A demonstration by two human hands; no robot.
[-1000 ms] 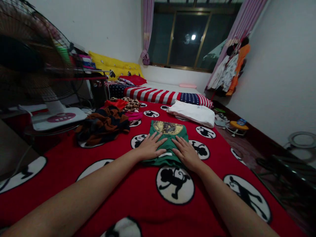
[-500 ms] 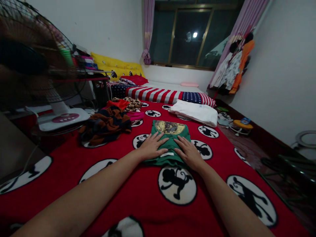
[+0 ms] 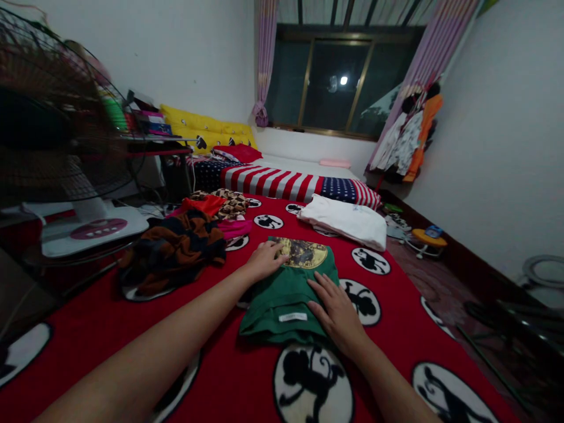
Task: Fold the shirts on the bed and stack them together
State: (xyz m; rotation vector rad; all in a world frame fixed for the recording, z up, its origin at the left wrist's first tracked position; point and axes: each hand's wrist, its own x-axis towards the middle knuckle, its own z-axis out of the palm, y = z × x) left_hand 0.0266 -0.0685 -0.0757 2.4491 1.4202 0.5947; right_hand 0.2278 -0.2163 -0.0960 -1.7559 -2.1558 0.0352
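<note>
Left hand shifted to garment's upper left; right hand holds position

From my remote station I record a red blanket [image 3: 233,382] filling the lower frame, with a folded green garment [image 3: 286,294] lying on it just below centre. Half a second ago both hands lay level across the garment. The left hand [image 3: 264,261] has since gone up to its upper-left corner, while the right hand [image 3: 337,308] remains on its right side, fingers spread, relaxed and grasping nothing. I judge that attention has passed from the middle to the far edge. The white label [image 3: 293,317] now lies fully exposed.

Limits: the fan [image 3: 94,229] is cut off at the left border. The garment's underlayers are hidden. I cannot tell whether the left fingers pinch the cloth or merely rest there. The label's print is illegible.
</note>
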